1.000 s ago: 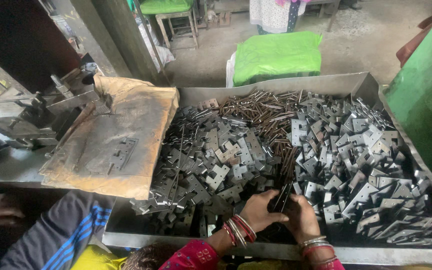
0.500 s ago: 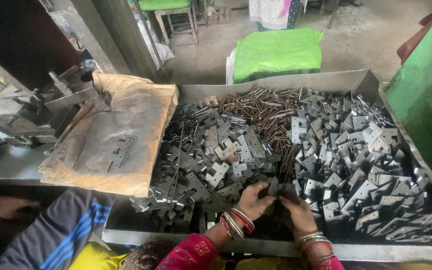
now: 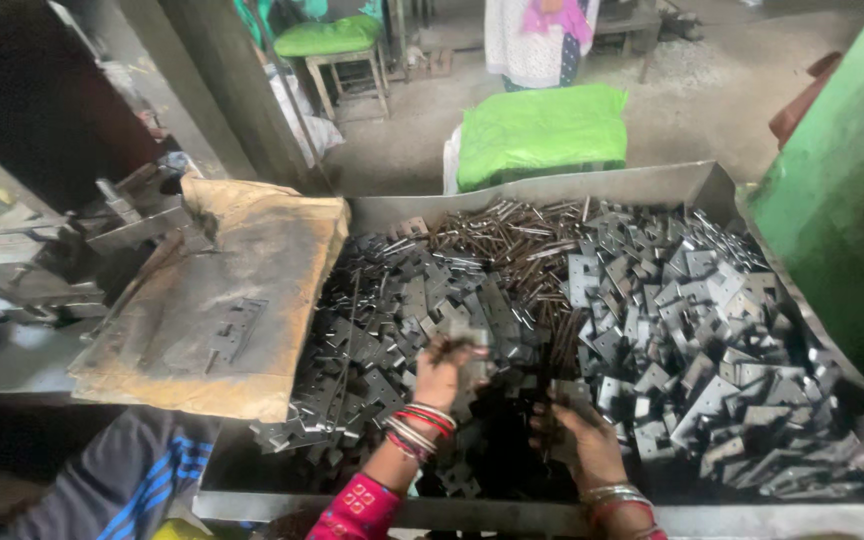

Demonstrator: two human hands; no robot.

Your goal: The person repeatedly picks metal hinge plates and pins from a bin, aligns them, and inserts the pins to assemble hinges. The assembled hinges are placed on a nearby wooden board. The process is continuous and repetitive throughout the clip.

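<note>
**Both hands in metal tray, picking hinge plates**

Left hand [image 3: 445,372] sits near the tray's front middle, fingers curled shut around a grey hinge plate [image 3: 472,352] lifted just above the heap. Right hand [image 3: 574,432] is lower and closer to the front rim, fingers bent around a second plate [image 3: 570,392]; grip partly hidden, blurred. Bangles on both wrists.

Metal tray [image 3: 552,185] is wide and shallow with sloped walls. Pile of plates [image 3: 712,330] fills the right half up to the right wall; dark pins [image 3: 512,240] lie in a band across the back middle. Dark bare patch of tray floor shows between the hands and the front rim — the only open room.

Worn cardboard sheet [image 3: 222,300] overlaps the tray's left edge, touching the parts. Green wall [image 3: 842,220] is tight against the right side. Green-covered stool [image 3: 537,135] stands behind the back wall. Someone's striped sleeve [image 3: 142,480] at lower left, apart from the hands.
</note>
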